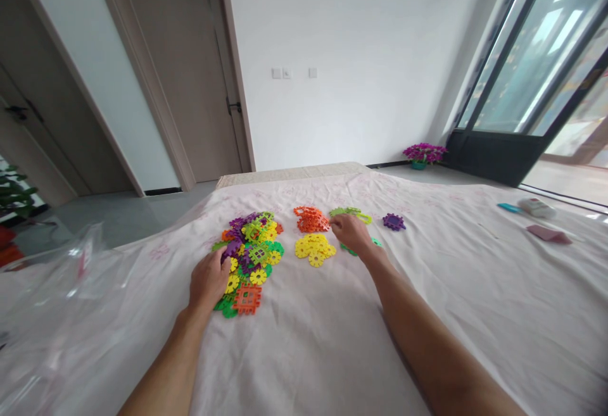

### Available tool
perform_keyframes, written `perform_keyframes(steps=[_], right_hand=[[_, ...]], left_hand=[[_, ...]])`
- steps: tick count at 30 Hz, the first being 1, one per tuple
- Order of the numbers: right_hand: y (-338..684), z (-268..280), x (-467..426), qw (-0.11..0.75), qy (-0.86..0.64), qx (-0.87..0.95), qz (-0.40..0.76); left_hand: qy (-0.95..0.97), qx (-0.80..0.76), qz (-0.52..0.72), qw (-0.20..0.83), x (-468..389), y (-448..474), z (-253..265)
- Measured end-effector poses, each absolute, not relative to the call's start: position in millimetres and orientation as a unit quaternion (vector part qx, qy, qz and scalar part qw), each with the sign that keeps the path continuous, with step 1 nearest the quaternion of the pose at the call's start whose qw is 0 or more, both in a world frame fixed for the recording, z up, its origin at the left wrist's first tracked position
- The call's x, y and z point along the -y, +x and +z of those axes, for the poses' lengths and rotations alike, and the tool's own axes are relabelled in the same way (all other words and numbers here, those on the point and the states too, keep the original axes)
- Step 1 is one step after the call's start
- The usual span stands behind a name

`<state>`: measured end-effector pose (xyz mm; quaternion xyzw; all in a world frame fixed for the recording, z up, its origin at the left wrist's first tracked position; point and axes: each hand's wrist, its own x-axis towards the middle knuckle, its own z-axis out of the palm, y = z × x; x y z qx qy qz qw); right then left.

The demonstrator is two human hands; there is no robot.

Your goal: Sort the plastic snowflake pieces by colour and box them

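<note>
The left hand (208,278) rests at the near-left edge of the mixed pile (258,253) of plastic toy pieces, with its curled fingers touching a purple piece (232,247). The fingers cover part of this piece; whether the left grip is closed on it cannot be told. Overlapping purple, yellow, green and orange pieces conceal the lower layers of the pile.

The right hand (350,231) is bunched beside the orange pieces (311,220). Its fingertips are too small and blurred to show whether the right grip holds a piece. The hand and wrist partly hide the lime pieces (364,218) behind and the green pieces (349,251) below. The yellow pieces (315,248) lie in a separate group in front of the orange ones. One dark purple piece (394,221) lies alone to the right. All groups lie on the pale cloth (323,340); both forearms are cut off at the bottom edge.

Containers: a clear plastic bag (57,302) lies at left, cut off by the picture edge; its contents cannot be made out. A green pot (418,165) on the floor holds magenta flowers (424,151).
</note>
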<state>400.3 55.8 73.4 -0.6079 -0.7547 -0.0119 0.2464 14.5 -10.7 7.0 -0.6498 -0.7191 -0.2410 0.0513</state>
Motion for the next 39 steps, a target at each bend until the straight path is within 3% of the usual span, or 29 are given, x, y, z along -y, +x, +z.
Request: perform_keyframes(steps=[6, 15, 23, 39], right_hand=[[346, 65, -38, 0.295, -0.458, 0.838, 0.035], [296, 35, -4, 0.261, -0.327, 0.907, 0.038], [270, 34, -4, 0.221, -0.315, 0.923, 0.003], [274, 26, -13, 0.261, -0.346, 0.901, -0.012]], left_hand=[[-0.649, 0.72, -0.239, 0.058, 11, 15, 8], [-0.648, 0.721, -0.237, 0.062, 10, 14, 7], [-0.658, 0.71, -0.241, 0.067, 12, 18, 10], [-0.683, 0.687, -0.239, 0.064, 12, 20, 8]])
